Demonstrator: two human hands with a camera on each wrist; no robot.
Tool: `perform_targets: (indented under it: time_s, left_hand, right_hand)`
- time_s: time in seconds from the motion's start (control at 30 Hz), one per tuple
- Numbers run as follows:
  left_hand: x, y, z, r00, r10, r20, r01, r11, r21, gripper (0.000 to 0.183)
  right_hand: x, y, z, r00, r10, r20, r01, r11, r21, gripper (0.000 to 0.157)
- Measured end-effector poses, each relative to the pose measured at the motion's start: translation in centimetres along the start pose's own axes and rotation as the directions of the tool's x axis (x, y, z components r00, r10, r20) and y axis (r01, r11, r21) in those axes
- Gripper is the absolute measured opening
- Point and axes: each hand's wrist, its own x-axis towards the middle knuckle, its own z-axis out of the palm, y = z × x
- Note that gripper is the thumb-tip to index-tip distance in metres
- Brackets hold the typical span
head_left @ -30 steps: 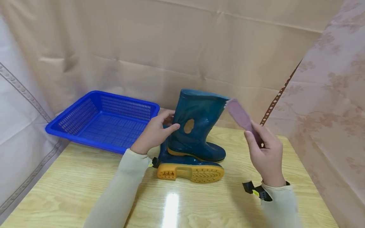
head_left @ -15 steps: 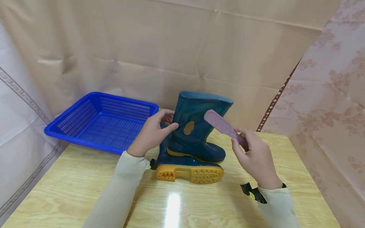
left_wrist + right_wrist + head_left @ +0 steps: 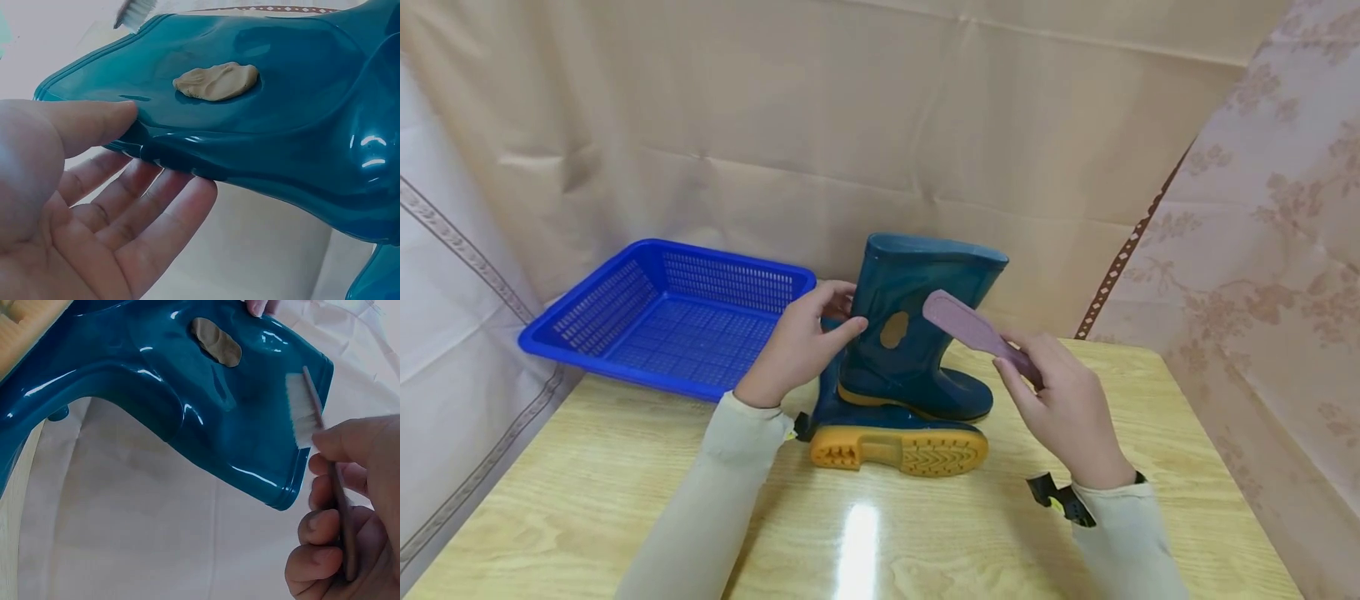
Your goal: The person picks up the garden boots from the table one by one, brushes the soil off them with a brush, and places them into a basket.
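A teal rubber boot [image 3: 917, 350] stands upright, a tan clay-like patch [image 3: 215, 81] stuck to its shaft. My left hand [image 3: 801, 337] holds the back of that shaft, thumb on the near side and fingers behind. In my right hand [image 3: 1063, 392] is a purple brush [image 3: 958, 321], gripped by its handle. Its white bristles [image 3: 301, 409] face the shaft near the boot's top, as the right wrist view shows. A second boot [image 3: 898, 450] lies on its side in front, yellow sole toward me, partly hidden by the upright boot and my left hand.
A blue plastic basket [image 3: 670, 333] with mesh walls sits on the left of the wooden table [image 3: 647, 500]. Beige cloth [image 3: 760, 125] hangs behind the table, and a floral cloth [image 3: 1285, 275] borders the right side.
My right hand has brought the brush left and down, from beside the boot's top edge to in front of its shaft. The left hand keeps its hold on the boot.
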Motion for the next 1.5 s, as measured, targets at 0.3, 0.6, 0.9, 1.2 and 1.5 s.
perform_targets:
  time_s: [0.3, 0.6, 0.9, 1.2, 1.5]
  left_hand:
    - [-0.02, 0.22, 0.12, 1.0, 0.02, -0.002, -0.02, 1.0, 0.014, 0.034]
    - [-0.21, 0.3, 0.15, 0.999, 0.032, -0.016, -0.031, 0.999, 0.027, 0.031]
    - [-0.25, 0.55, 0.11, 0.999, 0.045, 0.004, -0.045, 0.999, 0.013, 0.034]
    - [-0.29, 0.51, 0.32, 0.998, 0.06, 0.002, -0.06, 0.998, 0.023, 0.032]
    - [-0.67, 0.55, 0.6, 0.995, 0.048, -0.083, -0.048, 0.999, 0.004, 0.036]
  right_hand:
    - [0.13, -0.05, -0.13, 1.0, 0.013, -0.002, -0.013, 1.0, -0.002, 0.043]
    - [0.15, -0.07, 0.08, 1.0, 0.028, 0.01, -0.028, 1.0, 0.007, 0.048]
    - [0.08, -0.01, 0.14, 0.999, 0.047, 0.001, -0.047, 0.999, -0.022, 0.043]
    - [0.0, 0.06, 0.26, 0.999, 0.042, 0.0, -0.042, 0.999, -0.008, 0.04]
    - [-0.07, -0.1, 0.07, 0.997, 0.072, -0.003, -0.072, 0.997, 0.008, 0.047]
